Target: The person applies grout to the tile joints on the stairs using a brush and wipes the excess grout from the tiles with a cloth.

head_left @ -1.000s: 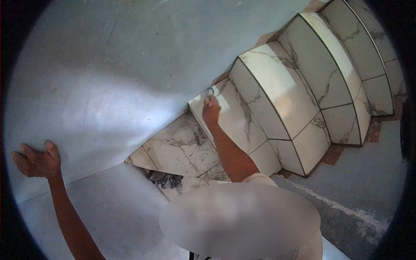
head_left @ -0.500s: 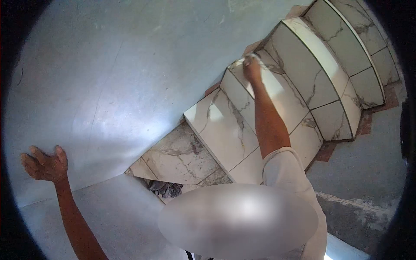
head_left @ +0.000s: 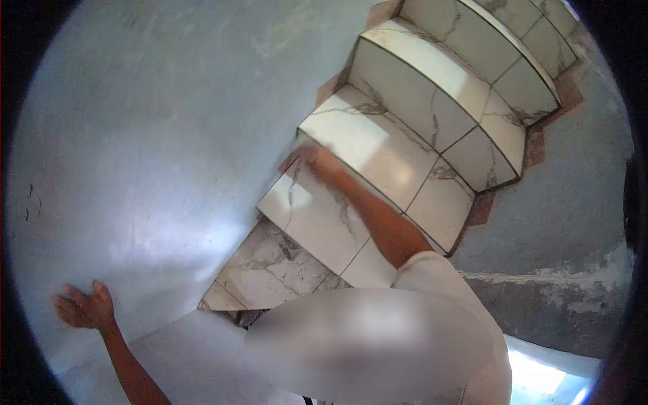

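My left hand (head_left: 84, 307) rests flat against the grey-blue plastered wall (head_left: 148, 148) at the lower left, fingers apart and holding nothing. My right hand (head_left: 316, 160) is stretched forward and blurred by motion. It sits at the wall end of a white marble-patterned stair tread (head_left: 378, 145), right where the step meets the wall. The blur hides whether anything is in its fingers. My white sleeve (head_left: 439, 283) covers the upper arm.
Curved stairs tiled in veined white marble climb toward the upper right (head_left: 466, 61), with bare red brick (head_left: 480, 209) showing at their outer edge. A rough grey wall (head_left: 567, 202) stands on the right. Rubble lies on the lowest tile (head_left: 270, 266). A bright opening (head_left: 540, 374) shows at the bottom right.
My right hand dropped from the higher step's wall edge to the step below. The view tilted upward along the stairs. My left hand stayed on the wall.
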### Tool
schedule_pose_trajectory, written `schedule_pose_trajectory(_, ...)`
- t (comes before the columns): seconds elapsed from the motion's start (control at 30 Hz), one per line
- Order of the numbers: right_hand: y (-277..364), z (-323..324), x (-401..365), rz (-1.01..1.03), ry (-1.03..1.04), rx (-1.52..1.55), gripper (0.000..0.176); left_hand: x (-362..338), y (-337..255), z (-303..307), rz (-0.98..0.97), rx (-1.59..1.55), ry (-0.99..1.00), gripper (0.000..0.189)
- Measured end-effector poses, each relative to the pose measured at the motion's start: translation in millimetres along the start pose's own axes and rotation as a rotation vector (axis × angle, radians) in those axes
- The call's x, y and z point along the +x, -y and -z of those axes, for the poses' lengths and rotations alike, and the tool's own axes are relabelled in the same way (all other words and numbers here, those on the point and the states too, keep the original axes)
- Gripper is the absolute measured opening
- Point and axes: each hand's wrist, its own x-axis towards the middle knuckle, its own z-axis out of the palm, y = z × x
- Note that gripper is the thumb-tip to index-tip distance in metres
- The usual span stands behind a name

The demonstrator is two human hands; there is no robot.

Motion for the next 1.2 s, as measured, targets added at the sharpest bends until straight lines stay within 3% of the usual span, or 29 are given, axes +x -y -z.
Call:
schedule_pose_trajectory(0.03, 70, 38, -13, -0.007, 0.169, 0.179, 0.020, -2, 1, 0, 0.022, 0.013, 0.035, 0.073)
schedule_pose_trajectory(0.07, 124, 79, -15, -0.181, 0.249, 0.191, 0.010, -4, 1, 1, 0.035, 0.018, 0.074, 0.074)
schedule_pose_trajectory(0.1, 103, 82, -26, -0.209, 0.237, 0.188, 0.010, -3, 0, 3, 0.026, -0.008, 0.062, 0.074)
schedule_pose_trajectory(0.17, 32, 104, -50, -0.222, -0.268, -0.132, 0.009, -1, 0, 3, 0.025, -0.002, 0.070, 0.075)
schedule_pose_trajectory(0.2, 4, 138, -64, -0.416, -0.268, -0.332, 0.012, -1, -2, 3, 0.023, -0.019, 0.053, 0.075)
schedule_pose_trajectory(0.23, -13, 161, -81, -0.517, -0.511, -0.484, 0.016, -1, -2, 4, 0.025, 0.001, 0.058, 0.075)
schedule_pose_trajectory(0.27, -51, 177, -97, -0.801, -0.401, -0.440, 0.018, 1, -2, 2, 0.029, 0.031, 0.061, 0.075)
schedule_pose_trajectory(0.3, -117, 180, -121, -0.609, -0.598, -0.647, 0.021, 3, -3, 0, 0.030, 0.034, 0.048, 0.075)
schedule_pose_trajectory(0.33, -66, 192, -97, -1.114, -0.586, -0.448, 0.021, 4, -2, 1, 0.029, 0.020, 0.043, 0.075)
schedule_pose_trajectory(0.4, -180, 128, -105, -1.004, -0.467, -0.461, 0.020, 0, -4, 4, 0.026, -0.006, 0.035, 0.076)
schedule_pose_trajectory(0.43, -130, 122, -78, -0.764, -0.001, -0.797, 0.014, -6, -3, 3, 0.050, 0.009, 0.071, 0.076)
schedule_pose_trajectory(0.47, -106, 109, -69, -0.169, -0.568, -0.433, 0.015, -6, -2, 1, 0.071, 0.027, 0.107, 0.077)
schedule_pose_trajectory(0.5, -99, 91, -50, -0.094, -0.308, 0.061, 0.018, -1, -3, 0, 0.073, 0.027, 0.098, 0.077)
schedule_pose_trajectory(0.57, 30, 148, -31, -0.521, -0.035, 0.286, 0.025, 3, -5, 4, 0.045, 0.007, 0.058, 0.075)
schedule_pose_trajectory(0.6, 4, 132, -43, -0.290, -0.358, 0.207, 0.029, 4, -7, 7, 0.037, 0.002, 0.061, 0.075)
schedule_pose_trajectory(0.63, -16, 134, -49, -0.318, -0.526, 0.110, 0.027, 6, -8, 8, 0.046, -0.002, 0.067, 0.075)
schedule_pose_trajectory(0.67, -57, 138, -65, -0.309, -0.428, -0.196, 0.028, 7, -7, 6, 0.058, 0.000, 0.071, 0.075)
schedule_pose_trajectory(0.7, -76, 144, -69, -0.550, -0.516, -0.149, 0.024, 8, -6, 4, 0.054, 0.011, 0.069, 0.075)
schedule_pose_trajectory(0.73, -78, 143, -64, -0.562, -0.813, -0.469, 0.023, 8, -4, 3, 0.029, 0.015, 0.048, 0.075)
schedule_pose_trajectory(0.8, -60, 137, -61, -0.895, -0.239, -0.144, 0.024, 6, -5, 6, 0.009, 0.013, 0.025, 0.075)
schedule_pose_trajectory(0.83, -50, 98, -60, -0.747, -0.390, 0.014, 0.023, 6, -4, 7, 0.008, 0.024, 0.052, 0.075)
schedule_pose_trajectory(0.9, -71, -19, -77, -0.035, 0.061, -0.039, 0.016, 4, -6, 6, 0.018, 0.033, 0.072, 0.075)
schedule_pose_trajectory(0.97, 108, 61, -64, -0.126, 0.124, 0.363, 0.020, 0, -4, 4, 0.043, 0.023, 0.098, 0.076)
schedule_pose_trajectory(1.03, 39, 5, -80, -0.076, -0.084, -0.106, 0.010, 0, -5, 3, 0.024, 0.026, 0.079, 0.077)
schedule_pose_trajectory(1.1, 13, 82, -69, -0.164, -0.167, -0.241, 0.017, 2, -6, 4, 0.007, 0.050, 0.062, 0.078)
schedule_pose_trajectory(1.13, -38, 81, -64, -0.202, -0.339, -0.339, 0.020, 7, -8, 5, 0.023, 0.032, 0.071, 0.079)
schedule_pose_trajectory(1.17, -17, 118, -55, -0.666, -0.441, 0.075, 0.016, 9, -8, 7, 0.047, 0.013, 0.082, 0.079)
schedule_pose_trajectory(1.2, -19, 108, -51, -0.778, -0.413, 0.074, 0.015, 8, -7, 9, 0.054, 0.017, 0.081, 0.079)
